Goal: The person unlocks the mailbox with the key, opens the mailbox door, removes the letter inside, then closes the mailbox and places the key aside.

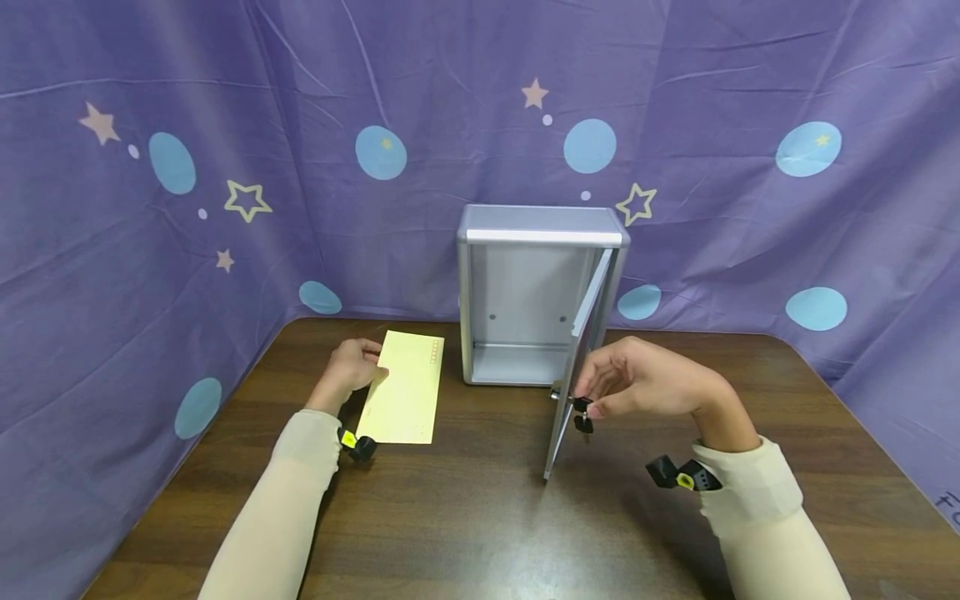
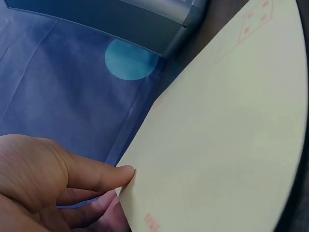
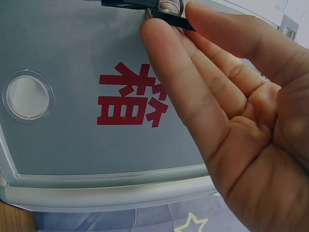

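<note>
My left hand [image 1: 351, 367] pinches the left edge of a pale yellow envelope [image 1: 405, 392], thumb on its face. In the left wrist view, the envelope [image 2: 207, 135] is slightly bowed, with red printed marks. A silver-grey metal mailbox [image 1: 543, 221] stands at the back of the table, its door [image 1: 558, 425] swung out toward me. At the door's lock, my right hand [image 1: 648, 379] pinches a black-headed key [image 1: 582, 405] between thumb and finger; a second key [image 1: 583, 424] hangs below it. The right wrist view shows a red character [image 3: 125, 110] on the door's face.
A brown wooden table [image 1: 465, 517] carries everything. Behind it hangs a purple curtain [image 1: 465, 75] with stars and blue dots, close to the mailbox's back. Small black cameras [image 1: 663, 472] are strapped to both wrists. A round clear window [image 3: 28, 96] sits in the door.
</note>
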A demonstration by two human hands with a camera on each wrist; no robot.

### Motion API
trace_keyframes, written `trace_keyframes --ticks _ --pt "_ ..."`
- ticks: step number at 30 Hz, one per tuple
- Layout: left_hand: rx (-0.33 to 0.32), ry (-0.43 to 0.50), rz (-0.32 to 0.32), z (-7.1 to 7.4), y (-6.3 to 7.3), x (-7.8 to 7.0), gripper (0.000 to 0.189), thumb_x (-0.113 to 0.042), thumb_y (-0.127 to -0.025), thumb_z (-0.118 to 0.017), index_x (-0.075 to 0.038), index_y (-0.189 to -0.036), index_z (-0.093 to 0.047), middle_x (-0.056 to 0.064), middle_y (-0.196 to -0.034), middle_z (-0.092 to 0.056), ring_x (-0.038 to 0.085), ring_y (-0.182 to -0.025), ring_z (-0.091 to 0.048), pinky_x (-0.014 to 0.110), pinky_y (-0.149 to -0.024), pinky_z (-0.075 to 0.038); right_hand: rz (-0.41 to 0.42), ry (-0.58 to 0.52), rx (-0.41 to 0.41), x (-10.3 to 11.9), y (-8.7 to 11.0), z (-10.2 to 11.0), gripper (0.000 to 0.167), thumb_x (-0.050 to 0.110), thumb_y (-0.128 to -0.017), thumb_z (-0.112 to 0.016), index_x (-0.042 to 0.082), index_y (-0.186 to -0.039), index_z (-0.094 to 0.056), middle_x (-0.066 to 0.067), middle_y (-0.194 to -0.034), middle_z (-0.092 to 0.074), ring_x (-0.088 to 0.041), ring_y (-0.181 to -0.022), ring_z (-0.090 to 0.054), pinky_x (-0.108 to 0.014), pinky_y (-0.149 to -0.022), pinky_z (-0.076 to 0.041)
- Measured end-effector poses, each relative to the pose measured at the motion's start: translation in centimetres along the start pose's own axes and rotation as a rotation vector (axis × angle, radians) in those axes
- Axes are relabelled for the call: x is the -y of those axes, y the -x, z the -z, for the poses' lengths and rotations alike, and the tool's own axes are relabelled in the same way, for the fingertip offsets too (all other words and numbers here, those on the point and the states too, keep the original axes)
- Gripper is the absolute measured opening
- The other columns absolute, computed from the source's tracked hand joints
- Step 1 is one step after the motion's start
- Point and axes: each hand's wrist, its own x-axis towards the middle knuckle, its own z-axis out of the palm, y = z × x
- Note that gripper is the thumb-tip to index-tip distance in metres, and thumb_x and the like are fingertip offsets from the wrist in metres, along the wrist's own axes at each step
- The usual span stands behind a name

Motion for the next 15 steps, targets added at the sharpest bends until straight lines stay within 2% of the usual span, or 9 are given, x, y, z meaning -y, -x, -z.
trace_keyframes --ticks 15 --pt "-0.027 -0.096 -0.011 -0.31 -0.10 0.19 0.055 -0.002 -0.089 -0.071 0.009 -0.139 -0.052 0.030 -0.129 -0.059 0.042 -0.118 -0.057 0.051 -0.099 -0.052 -0.006 -0.003 -0.001 -0.03 0.00 0.02 0.015 0.006 -0.089 -0.078 0.010 -0.101 -0.072 -0.002 -0.093 -0.075 -0.036 -0.087 -0.073 -0.036 -0.075 -0.062"
